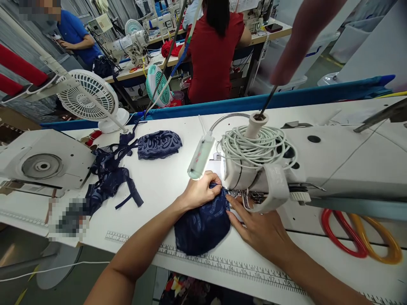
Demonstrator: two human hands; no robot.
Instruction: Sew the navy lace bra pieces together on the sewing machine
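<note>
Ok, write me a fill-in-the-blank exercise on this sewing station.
1. The left hand pinches the navy lace piece, and the right hand lies flat beside it, palm ____.
2. The coiled cable on top of the sewing machine is ____ in colour.
3. The desk fan stands on the person's ____ side.
Missing words: down; white; left.

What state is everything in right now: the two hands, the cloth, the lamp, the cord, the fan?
left hand: fingers pinched on the navy lace piece
right hand: open, flat, fingertips at the lace's edge
navy lace piece: bunched, far edge under the sewing machine
lamp: lit, it seems
white cord: coiled on the machine
desk fan: cannot tell if spinning
lace pile: loose heap, untouched
</note>
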